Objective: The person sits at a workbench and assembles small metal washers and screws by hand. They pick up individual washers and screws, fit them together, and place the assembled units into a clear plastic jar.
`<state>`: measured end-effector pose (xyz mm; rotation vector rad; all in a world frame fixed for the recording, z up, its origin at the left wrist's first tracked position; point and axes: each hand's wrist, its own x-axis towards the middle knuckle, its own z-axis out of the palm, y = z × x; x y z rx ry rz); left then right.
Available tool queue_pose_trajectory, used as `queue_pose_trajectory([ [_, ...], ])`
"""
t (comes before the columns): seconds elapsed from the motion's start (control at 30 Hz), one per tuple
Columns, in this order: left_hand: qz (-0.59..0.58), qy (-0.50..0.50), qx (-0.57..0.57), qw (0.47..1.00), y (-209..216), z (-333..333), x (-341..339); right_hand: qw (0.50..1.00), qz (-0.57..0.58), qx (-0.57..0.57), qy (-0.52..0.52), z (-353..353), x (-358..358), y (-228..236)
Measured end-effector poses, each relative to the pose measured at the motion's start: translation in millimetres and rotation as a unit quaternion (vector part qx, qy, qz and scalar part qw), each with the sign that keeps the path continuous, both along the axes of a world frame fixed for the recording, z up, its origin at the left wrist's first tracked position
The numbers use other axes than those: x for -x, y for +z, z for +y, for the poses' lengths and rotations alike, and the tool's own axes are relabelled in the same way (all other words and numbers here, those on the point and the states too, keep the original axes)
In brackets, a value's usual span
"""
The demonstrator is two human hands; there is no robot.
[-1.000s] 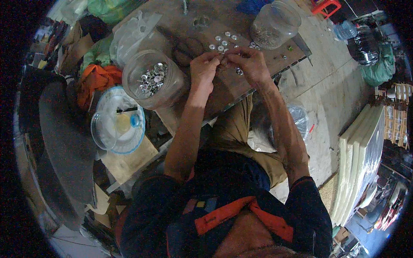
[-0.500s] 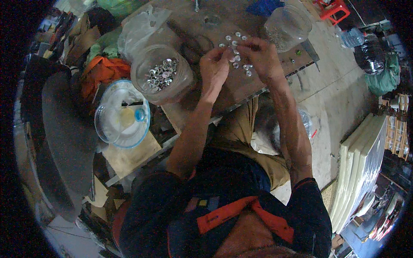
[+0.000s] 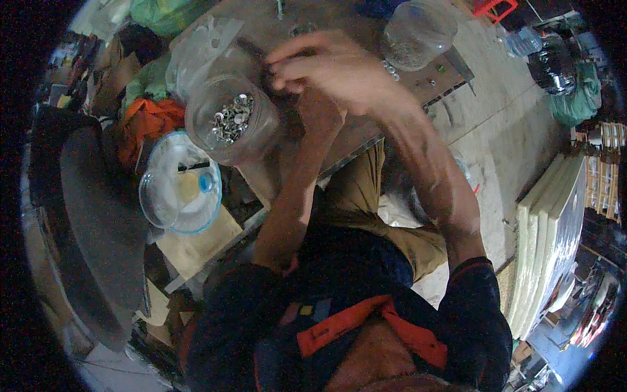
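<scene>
My right hand (image 3: 346,72) reaches leftward across my left hand, its fingers pointing toward a clear plastic jar. Motion smears those fingers, so whether they hold anything is unclear. Beneath it my left hand (image 3: 321,108) shows only the wrist and part of the back; its fingers are hidden. The jar (image 3: 264,127) stands tilted just left of both hands, with many small shiny metal parts (image 3: 234,117) inside. Several small round metal pieces (image 3: 390,70) peek out on the board (image 3: 356,134) right of my right hand, which covers most of that area.
A second clear container (image 3: 418,36) stands at the far right of the board. Crumpled clear plastic (image 3: 202,49) lies behind the jar. To the left are an orange cloth (image 3: 150,124) and a blue-rimmed basin (image 3: 215,215). Wrapped white panels (image 3: 548,228) lean at the right.
My right hand has swung left from the small metal pieces, over my left hand, toward the jar. My left hand has shifted slightly and is now mostly covered. The view has shifted a little.
</scene>
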<state>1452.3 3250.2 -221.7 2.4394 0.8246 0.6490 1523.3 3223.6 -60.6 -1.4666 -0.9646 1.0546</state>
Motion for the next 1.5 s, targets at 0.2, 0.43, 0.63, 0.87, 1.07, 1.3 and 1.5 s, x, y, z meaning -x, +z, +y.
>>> queue_pose_trajectory([
  [0.2,0.009,-0.047,-0.023,0.999,-1.5,1.1,-5.3,0.995,0.022,0.033,-0.090,-61.2,-60.1,-56.8],
  [0.43,0.032,-0.005,-0.015,0.999,2.0,-2.2,-7.0,0.965,0.015,0.120,-0.232,-83.7,-67.1,-115.3],
  [0.63,0.099,-0.018,-0.010,0.995,9.7,0.3,-7.8,0.946,0.179,0.048,-0.266,-82.4,-62.0,-124.5],
  [0.87,0.103,-0.018,-0.009,0.994,12.6,0.4,-10.3,0.955,0.175,0.049,-0.236,-88.4,-54.8,-120.7],
  [1.07,-0.134,0.003,0.316,0.939,16.4,-0.3,-9.7,0.950,0.156,0.002,-0.271,-89.5,-46.5,-123.5],
  [1.3,-0.231,0.063,0.601,0.762,12.9,2.8,-10.9,0.963,0.038,-0.018,-0.266,-85.6,-42.0,-121.0],
  [1.5,-0.238,0.076,0.601,0.759,18.1,0.6,-11.2,0.958,-0.084,0.003,-0.274,-79.0,-36.7,-126.9],
])
